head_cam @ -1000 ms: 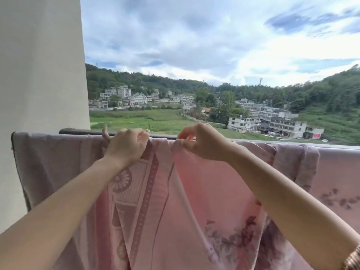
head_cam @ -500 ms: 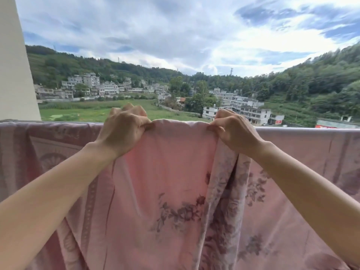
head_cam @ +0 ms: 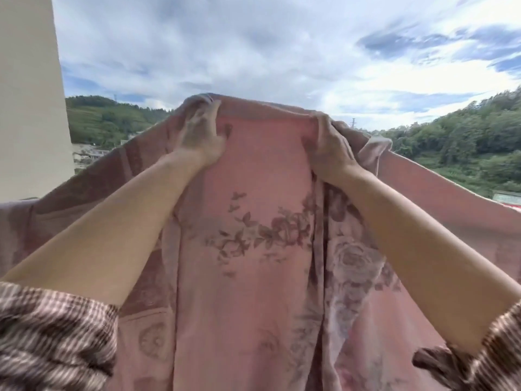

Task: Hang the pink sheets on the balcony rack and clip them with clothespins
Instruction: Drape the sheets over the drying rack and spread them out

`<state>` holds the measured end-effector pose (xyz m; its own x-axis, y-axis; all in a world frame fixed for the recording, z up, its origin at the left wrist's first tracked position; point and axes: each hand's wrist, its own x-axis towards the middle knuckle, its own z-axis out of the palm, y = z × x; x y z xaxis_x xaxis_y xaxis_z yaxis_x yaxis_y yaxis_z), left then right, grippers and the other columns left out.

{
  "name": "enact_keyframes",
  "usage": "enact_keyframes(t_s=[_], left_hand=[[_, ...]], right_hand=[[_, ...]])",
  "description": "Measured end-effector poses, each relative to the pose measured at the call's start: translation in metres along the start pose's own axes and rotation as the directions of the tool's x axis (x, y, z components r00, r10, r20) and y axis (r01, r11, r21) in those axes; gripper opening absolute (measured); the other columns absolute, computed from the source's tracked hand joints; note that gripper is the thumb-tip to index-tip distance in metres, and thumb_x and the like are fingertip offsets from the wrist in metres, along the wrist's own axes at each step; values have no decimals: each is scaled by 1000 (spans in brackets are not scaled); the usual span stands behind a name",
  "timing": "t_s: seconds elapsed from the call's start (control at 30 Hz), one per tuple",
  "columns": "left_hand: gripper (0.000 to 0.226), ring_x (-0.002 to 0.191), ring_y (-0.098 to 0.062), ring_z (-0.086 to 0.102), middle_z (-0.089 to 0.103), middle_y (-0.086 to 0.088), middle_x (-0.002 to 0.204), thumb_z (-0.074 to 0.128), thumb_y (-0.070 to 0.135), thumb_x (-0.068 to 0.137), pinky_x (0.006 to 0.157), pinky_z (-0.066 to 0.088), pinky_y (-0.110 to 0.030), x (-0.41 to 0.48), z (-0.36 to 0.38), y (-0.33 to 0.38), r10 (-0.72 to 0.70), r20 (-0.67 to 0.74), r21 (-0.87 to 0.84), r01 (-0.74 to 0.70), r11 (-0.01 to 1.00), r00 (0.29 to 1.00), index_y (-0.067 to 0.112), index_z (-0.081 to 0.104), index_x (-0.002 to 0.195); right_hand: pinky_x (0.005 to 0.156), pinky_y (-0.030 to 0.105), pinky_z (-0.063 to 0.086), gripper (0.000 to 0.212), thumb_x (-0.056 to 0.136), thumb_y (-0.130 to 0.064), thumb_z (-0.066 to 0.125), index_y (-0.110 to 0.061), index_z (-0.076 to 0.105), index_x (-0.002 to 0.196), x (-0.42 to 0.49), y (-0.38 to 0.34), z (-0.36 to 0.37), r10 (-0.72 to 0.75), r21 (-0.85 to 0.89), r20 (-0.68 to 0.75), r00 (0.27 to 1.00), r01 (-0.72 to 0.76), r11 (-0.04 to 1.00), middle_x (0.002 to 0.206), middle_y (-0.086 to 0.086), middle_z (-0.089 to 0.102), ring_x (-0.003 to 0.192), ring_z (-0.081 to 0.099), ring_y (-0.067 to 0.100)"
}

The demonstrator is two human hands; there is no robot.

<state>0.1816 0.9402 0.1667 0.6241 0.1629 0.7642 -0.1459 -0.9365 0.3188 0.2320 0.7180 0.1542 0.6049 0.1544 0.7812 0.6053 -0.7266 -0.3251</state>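
Note:
A pink sheet [head_cam: 253, 277] with a dark floral print fills the middle and lower view. My left hand [head_cam: 201, 136] grips its top edge at centre left, and my right hand [head_cam: 329, 149] grips the same edge at centre right. Both hands hold the edge raised high against the sky, so the cloth slopes down to either side. The balcony rack is hidden behind the cloth. No clothespin is visible.
A cream wall [head_cam: 31, 94] stands at the left. Beyond the sheet lie green hills [head_cam: 465, 142] and a cloudy sky. My checked sleeves [head_cam: 53, 340] show at the bottom corners.
Both hands have lifted the sheet's top edge well above the rail line. The view has tilted upward and the distant buildings are now mostly covered by cloth.

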Motion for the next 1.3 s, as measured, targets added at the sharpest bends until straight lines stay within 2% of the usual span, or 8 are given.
enact_keyframes(t_s=[0.1,0.2,0.23,0.37,0.63,0.77,1.0,1.3], left_hand=[[64,146,-26,11,11,-10,159,34,51,97,119,9,-38,-10,29,-6,-103,556,167,11,986,825,15,22,149],[61,122,-16,53,49,1,140,44,61,89,104,42,-34,-41,45,-25,-281,854,238,152,959,438,23,47,137],[58,106,-10,63,58,6,127,47,62,87,90,51,-29,-46,44,-29,-288,875,193,264,945,390,24,54,129],[47,85,-16,63,66,-2,99,47,58,89,76,49,-28,-47,35,-29,-222,722,184,127,975,655,18,71,91],[38,83,-18,62,67,5,79,45,44,94,71,41,-29,-79,45,23,102,407,-24,-101,995,908,18,72,88],[36,89,-25,65,72,-5,95,45,39,94,78,53,-38,-94,79,87,276,305,-120,-251,961,912,12,70,94],[24,95,-21,61,68,-4,107,50,27,91,73,45,-31,-136,160,240,493,126,-236,-457,858,861,17,65,107],[28,116,-24,50,62,-6,119,52,26,87,85,46,-38,-209,290,467,430,275,-335,-333,881,860,17,65,111]], right_hand=[[118,40,19,73,92,-51,48,-25,15,152,-7,20,18,156,-202,575,803,-45,978,156,10,22,143,24,29],[88,41,54,34,93,-44,50,-21,73,102,-30,34,20,351,-272,866,355,-252,928,115,10,67,102,67,27],[72,35,58,33,93,-39,52,-18,76,84,-34,37,18,324,-222,887,328,-312,924,97,7,73,83,71,23],[58,27,38,40,90,-39,60,-12,58,61,-37,37,12,104,-60,720,686,-88,994,62,-1,53,59,47,14],[83,32,51,21,90,-27,56,-15,71,97,-82,65,-15,-105,-5,207,973,108,994,100,4,73,93,66,19],[86,32,50,23,89,-26,52,-16,69,102,-109,114,-57,5,-65,-23,1000,-6,998,107,3,71,98,64,20],[89,33,50,25,86,-24,55,-16,69,105,-179,246,-163,233,-208,0,973,-228,951,108,2,71,101,64,20],[85,33,52,22,84,-23,58,-14,71,98,-265,429,-316,471,-301,138,871,-416,858,95,2,72,92,65,20]])
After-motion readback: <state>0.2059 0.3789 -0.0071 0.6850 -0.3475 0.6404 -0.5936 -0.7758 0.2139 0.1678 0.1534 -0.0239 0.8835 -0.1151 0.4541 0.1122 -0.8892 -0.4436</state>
